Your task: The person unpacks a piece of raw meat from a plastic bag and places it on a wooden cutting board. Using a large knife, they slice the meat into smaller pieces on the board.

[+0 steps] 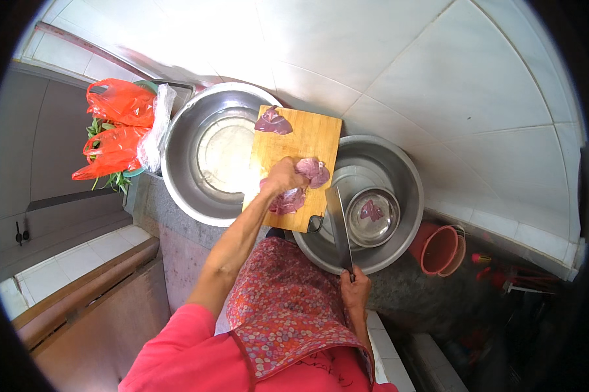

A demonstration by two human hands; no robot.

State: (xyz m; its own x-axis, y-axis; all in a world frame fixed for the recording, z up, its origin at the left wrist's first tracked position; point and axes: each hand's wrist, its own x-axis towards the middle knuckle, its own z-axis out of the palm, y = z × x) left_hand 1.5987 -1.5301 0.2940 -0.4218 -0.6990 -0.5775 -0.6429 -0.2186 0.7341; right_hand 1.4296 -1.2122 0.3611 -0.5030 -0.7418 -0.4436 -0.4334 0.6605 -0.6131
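A wooden cutting board (311, 134) lies across two steel basins. My left hand (283, 176) rests on a pile of raw purple-red meat (311, 173) at the board's near half, gripping a piece. Another chunk of meat (273, 122) sits at the board's far left corner. My right hand (354, 287) is closed around the handle of a cleaver (338, 222), whose broad blade points toward the board's near right corner. A small steel bowl (373, 215) inside the right basin holds one piece of meat.
Large steel basin (196, 176) on the left, another large basin (409, 189) on the right. Red plastic bags with greens (115, 127) stand at the far left. A red bucket (439, 249) sits low at the right. White tiled walls surround the grey counter.
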